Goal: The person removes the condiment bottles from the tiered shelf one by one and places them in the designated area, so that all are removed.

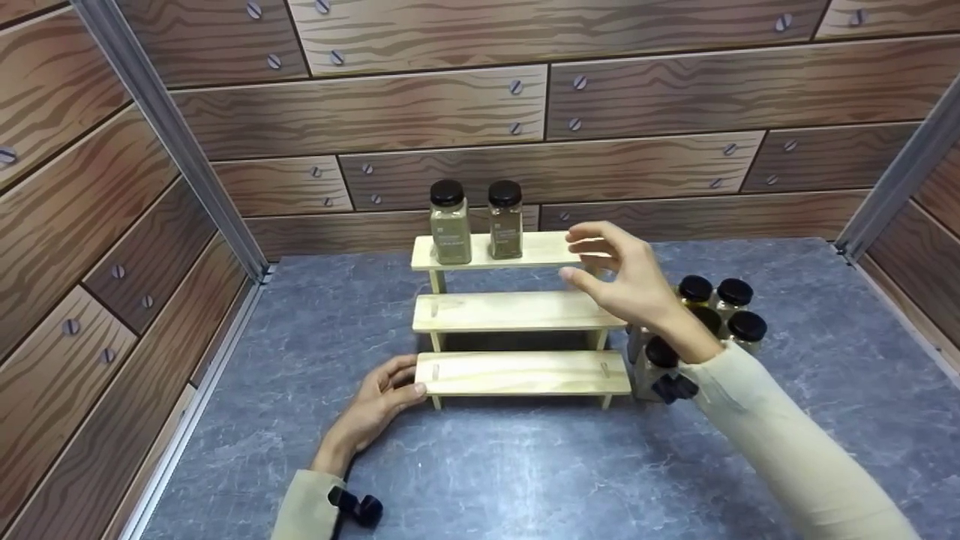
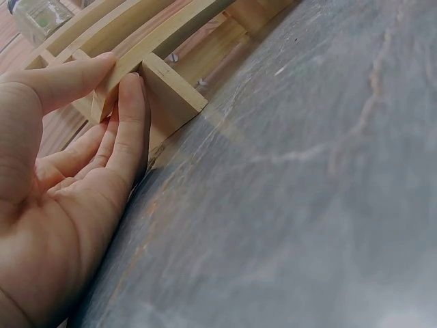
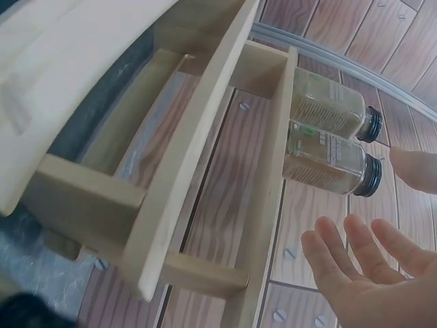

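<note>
Rack (image 1: 517, 310): pale unfinished wood, visible grain, three stepped tiers on slab legs; stands towards the tabletop's back edge, about midway between its sides. Left hand (image 1: 375, 401) pinches the lowest tier's left end between thumb and fingers. Right hand (image 1: 622, 277): fingers apart and gently bent, nothing held, beside the top tier's right end.

Two spice jars (image 1: 450, 236): clear, square-sided, black-lidded, greenish-tan and browner contents; upright on the top tier, left end and left of centre. Label print illegible.

Jar cluster (image 1: 747, 330): black lids, just right of the rack; partly behind the right forearm, full count uncertain.

Tabletop (image 1: 487, 472): blue-grey, marbled; front edge out of frame. Walls (image 1: 442, 112): plank-and-screw print, grey metal corner strips (image 1: 165, 135).
</note>
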The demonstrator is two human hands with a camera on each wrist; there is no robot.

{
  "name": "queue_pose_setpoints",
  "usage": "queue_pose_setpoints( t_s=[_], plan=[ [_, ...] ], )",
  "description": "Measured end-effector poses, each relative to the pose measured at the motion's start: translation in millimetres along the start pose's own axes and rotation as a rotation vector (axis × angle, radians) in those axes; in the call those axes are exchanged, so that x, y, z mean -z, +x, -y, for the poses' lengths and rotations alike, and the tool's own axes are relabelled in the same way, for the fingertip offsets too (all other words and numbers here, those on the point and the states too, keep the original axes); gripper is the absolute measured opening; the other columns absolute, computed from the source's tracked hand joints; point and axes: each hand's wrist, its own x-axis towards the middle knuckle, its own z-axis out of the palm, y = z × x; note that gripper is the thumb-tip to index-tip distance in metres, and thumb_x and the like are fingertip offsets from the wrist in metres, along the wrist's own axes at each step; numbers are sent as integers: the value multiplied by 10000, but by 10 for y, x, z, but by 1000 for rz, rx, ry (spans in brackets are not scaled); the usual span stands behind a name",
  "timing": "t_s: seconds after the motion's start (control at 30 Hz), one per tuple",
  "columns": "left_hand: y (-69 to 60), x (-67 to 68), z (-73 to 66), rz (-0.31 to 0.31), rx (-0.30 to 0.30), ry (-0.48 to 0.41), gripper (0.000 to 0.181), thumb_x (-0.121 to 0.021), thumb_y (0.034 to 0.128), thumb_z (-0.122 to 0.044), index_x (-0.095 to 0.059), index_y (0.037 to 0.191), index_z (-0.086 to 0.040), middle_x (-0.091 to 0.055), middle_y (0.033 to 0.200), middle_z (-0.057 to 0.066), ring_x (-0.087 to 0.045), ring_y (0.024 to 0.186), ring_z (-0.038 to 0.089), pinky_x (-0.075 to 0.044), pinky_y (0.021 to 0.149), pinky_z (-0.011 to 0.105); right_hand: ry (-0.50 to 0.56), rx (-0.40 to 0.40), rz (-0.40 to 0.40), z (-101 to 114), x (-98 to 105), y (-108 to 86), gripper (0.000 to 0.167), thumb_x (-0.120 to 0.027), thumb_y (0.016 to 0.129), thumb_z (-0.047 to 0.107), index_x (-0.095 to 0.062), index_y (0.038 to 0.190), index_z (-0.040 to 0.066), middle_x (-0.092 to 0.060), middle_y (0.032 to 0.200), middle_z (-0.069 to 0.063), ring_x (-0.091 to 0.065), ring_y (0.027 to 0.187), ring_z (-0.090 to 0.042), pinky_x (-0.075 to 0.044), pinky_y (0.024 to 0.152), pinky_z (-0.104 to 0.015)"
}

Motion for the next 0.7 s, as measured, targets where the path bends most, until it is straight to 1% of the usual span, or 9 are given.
queue_pose_setpoints(
  t_s=[0.23,0.37,0.5,0.7],
  plan=[
    [8,-2,-4,-1,-5,-2,661,-685,981,27,-346,1532,162,-600,1416,190,-677,1200,222,-589,1098,367,-19,7,1,5,-103,138,479,-833,903,22,-647,1344,3,-662,1333,-238,-676,1242,-404,-595,1090,-462],
    [0,0,-5,-6,-3,7,656,-688,985,17,-354,1532,156,-599,1418,197,-677,1198,219,-591,1094,367,-32,5,-1,-3,-167,209,482,-831,907,41,-648,1351,11,-677,1330,-191,-678,1238,-401,-597,1085,-492],
    [-12,6,-3,-11,2,14,660,-692,985,12,-356,1536,150,-596,1428,202,-678,1198,219,-591,1094,365,-35,-6,-19,-10,-231,279,495,-846,900,76,-649,1351,21,-676,1321,-167,-685,1222,-364,-602,1077,-494],
    [-5,5,0,-5,2,22,664,-692,990,-4,-353,1541,146,-590,1438,203,-674,1202,213,-592,1089,359,-28,-18,-54,-12,-303,379,551,-874,874,113,-643,1369,39,-653,1340,-178,-678,1240,-366,-614,1063,-469]
  ],
)
